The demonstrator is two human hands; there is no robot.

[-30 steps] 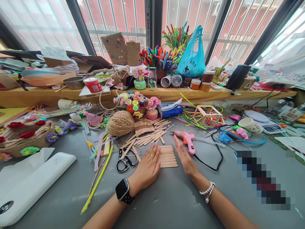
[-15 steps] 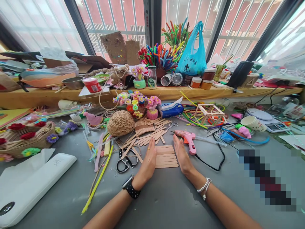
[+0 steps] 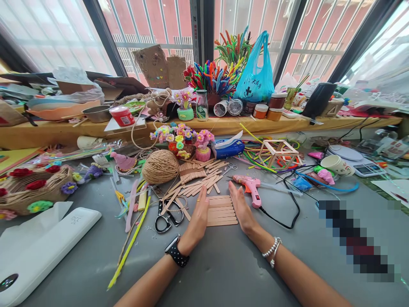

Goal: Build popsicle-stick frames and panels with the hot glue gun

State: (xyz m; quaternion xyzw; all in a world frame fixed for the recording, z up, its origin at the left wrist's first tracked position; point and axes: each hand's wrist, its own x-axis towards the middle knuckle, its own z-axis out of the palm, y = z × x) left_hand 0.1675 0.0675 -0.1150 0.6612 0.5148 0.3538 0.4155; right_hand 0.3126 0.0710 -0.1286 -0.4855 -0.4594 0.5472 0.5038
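Observation:
Several craft sticks (image 3: 221, 212) lie side by side on the grey table as a flat row. My left hand (image 3: 200, 213) stands on edge along their left ends, fingers straight and together. Along the right ends is my right hand (image 3: 241, 208), also on edge with its fingers stretched out; it appears to touch the sticks. A pink glue gun (image 3: 253, 189) lies just right of my right hand. Beyond the row is a loose pile of craft sticks (image 3: 207, 181). Black-handled scissors (image 3: 166, 217) lie left of my left hand.
A ball of twine (image 3: 160, 166) sits behind the scissors. The glue gun's black cord (image 3: 287, 226) curls on the right. A stick frame (image 3: 279, 153) stands farther back. At the left are a white power bank (image 3: 60, 251) and a flower-trimmed basket (image 3: 41, 192).
My right hand has moved slightly left, closer to the right ends of the stick row. My left hand stays at the left ends. The whole view has shifted a little.

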